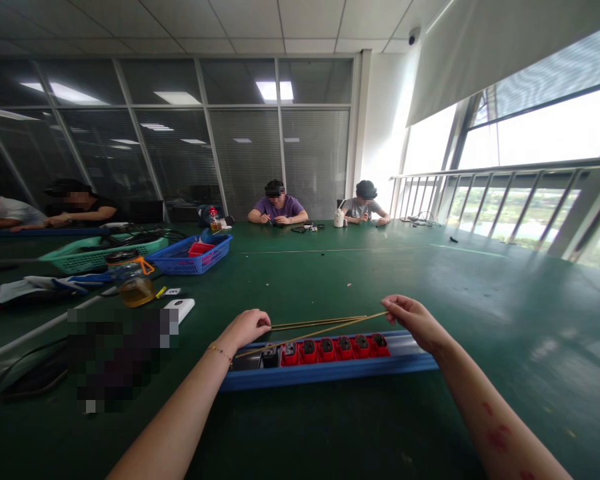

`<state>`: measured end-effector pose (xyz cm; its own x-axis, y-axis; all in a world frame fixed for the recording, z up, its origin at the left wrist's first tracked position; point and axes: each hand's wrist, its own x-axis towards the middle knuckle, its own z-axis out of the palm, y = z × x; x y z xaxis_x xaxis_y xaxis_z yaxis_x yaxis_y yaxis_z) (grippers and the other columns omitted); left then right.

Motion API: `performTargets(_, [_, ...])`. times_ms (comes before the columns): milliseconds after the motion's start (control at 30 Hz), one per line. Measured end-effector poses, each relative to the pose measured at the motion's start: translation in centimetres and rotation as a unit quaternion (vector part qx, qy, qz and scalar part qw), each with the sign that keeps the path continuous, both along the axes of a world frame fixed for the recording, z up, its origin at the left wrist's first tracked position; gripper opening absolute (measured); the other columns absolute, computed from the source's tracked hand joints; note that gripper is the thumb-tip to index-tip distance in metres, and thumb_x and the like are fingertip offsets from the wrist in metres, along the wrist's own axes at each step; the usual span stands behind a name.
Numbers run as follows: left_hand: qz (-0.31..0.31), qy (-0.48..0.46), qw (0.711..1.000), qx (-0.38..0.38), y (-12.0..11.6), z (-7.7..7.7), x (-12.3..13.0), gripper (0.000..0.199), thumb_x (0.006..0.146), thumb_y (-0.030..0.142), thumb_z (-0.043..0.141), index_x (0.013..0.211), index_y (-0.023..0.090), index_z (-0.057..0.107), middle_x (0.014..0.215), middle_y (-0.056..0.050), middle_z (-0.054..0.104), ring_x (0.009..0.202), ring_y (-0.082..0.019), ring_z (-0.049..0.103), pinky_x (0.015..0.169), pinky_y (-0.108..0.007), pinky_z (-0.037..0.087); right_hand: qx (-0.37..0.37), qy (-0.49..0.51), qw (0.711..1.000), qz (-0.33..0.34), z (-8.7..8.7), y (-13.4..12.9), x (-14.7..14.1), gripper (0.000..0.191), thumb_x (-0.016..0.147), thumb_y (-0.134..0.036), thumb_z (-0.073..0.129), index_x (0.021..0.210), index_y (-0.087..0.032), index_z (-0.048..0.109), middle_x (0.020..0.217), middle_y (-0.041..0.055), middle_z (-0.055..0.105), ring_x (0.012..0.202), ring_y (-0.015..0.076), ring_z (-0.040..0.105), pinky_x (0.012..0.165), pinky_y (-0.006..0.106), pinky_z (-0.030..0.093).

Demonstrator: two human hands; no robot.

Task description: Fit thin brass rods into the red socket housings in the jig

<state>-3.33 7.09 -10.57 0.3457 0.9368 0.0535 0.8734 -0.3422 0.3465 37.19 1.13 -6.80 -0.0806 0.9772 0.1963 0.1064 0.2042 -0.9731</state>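
Note:
My right hand (405, 317) pinches the far right end of a long, thin brass-coloured strip (320, 333). That strip slopes down to the left, across a blue channel-shaped housing (330, 372) lying on the table. At the left, the closed fingers of my left hand (250, 327) meet the ends of a pair of similar strips (320, 322), which reach rightward above the housing's back edge. Inside the housing sits a row of several red socket-like blocks (327, 350) with dark tops. A black block (270, 355) stands at the row's left end.
Left on the green table (290, 280) are a blue basket (187, 260), a green basket (75, 257), a lidded jar of amber liquid (133, 283) and a white device (180, 311). A white container (339, 218) stands across the table, where other people sit working. A railing (505, 193) runs along the right.

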Motion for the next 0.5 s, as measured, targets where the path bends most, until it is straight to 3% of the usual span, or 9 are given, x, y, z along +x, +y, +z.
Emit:
performTargets(233, [-0.002,-0.001,1.0,0.007,-0.1,0.1,0.0,0.023,0.076,0.04,0.05,0.083,0.023,0.064,0.088,-0.002,0.064,0.079,-0.015,0.058,0.064,-0.022,0.04,0.031,0.075,0.983,-0.165,-0.4,1.1,4.2,0.032,0.062,-0.04,0.071,0.081,-0.015,0.063,0.06,-0.0006,0.06,0.054,0.009,0.051,0.05,0.019,0.041])
performTargets(500, [-0.007,0.0,1.0,0.015,-0.2,0.2,0.1,0.021,0.076,0.038,0.05,0.081,0.024,0.064,0.086,-0.001,0.064,0.078,-0.015,0.058,0.065,-0.022,0.04,0.007,0.071,0.967,-0.245,-2.1,2.2,7.3,0.039,0.055,-0.041,0.074,0.081,-0.014,0.064,0.055,0.0005,0.062,0.049,0.0098,0.053,0.046,0.019,0.042])
